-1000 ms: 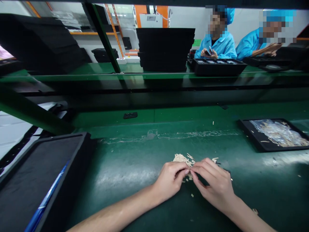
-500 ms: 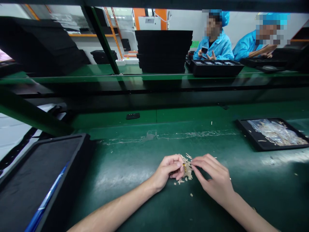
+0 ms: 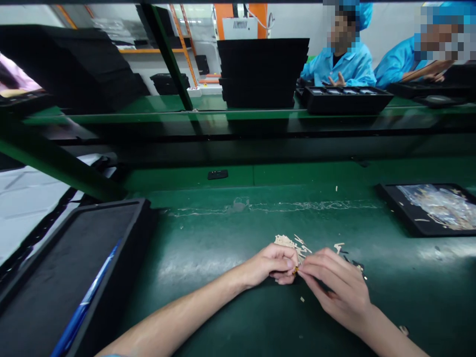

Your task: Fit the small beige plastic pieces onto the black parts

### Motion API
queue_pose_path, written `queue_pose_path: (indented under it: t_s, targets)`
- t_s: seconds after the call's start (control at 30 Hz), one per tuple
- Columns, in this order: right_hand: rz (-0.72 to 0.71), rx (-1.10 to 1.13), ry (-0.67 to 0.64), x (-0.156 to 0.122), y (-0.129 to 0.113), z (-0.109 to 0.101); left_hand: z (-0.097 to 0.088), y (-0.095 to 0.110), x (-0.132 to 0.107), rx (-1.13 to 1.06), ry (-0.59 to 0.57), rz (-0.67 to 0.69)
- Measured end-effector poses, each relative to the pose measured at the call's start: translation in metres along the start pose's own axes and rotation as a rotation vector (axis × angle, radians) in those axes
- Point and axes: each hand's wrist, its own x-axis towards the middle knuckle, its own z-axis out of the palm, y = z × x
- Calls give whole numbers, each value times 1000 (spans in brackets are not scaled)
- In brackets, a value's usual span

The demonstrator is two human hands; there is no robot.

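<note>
My left hand (image 3: 271,265) and my right hand (image 3: 336,287) meet fingertip to fingertip low on the green bench. Both are closed in a pinch on one tiny orange-tipped piece (image 3: 295,270) held between them. Just behind the fingers lies a small heap of pale beige slivers (image 3: 288,242), with a few loose ones (image 3: 339,246) scattered to the right. My forearms rest on the green mat (image 3: 230,248).
A large black tray (image 3: 122,233) with a blue pen (image 3: 85,302) sits at the left. A shallow black tray (image 3: 405,215) holding a clear bag of slivers (image 3: 442,206) lies at the right. A stack of black trays (image 3: 262,72) stands on the raised shelf. Two people in blue coats (image 3: 344,64) work beyond.
My hands have shifted slightly toward me and to the right, off the heap, which now shows behind the fingers. The pinch between both hands is kept.
</note>
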Motion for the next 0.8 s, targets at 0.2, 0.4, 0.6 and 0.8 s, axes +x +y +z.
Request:
queue_pose_path:
  t_s: [0.2,0.4,0.6,0.8]
  targets:
    - [64,16,-20,-2,3,-2,7,-2,-1,110,184,177]
    - [40,-26,50,-1,10,-3,-19,10,-4,737,928,504]
    - [-1,-37,73,-1,10,0,-99,57,6,1261,1221,491]
    - [-6,-64,63,-5,13,2,-154,89,17,1331,1388,323]
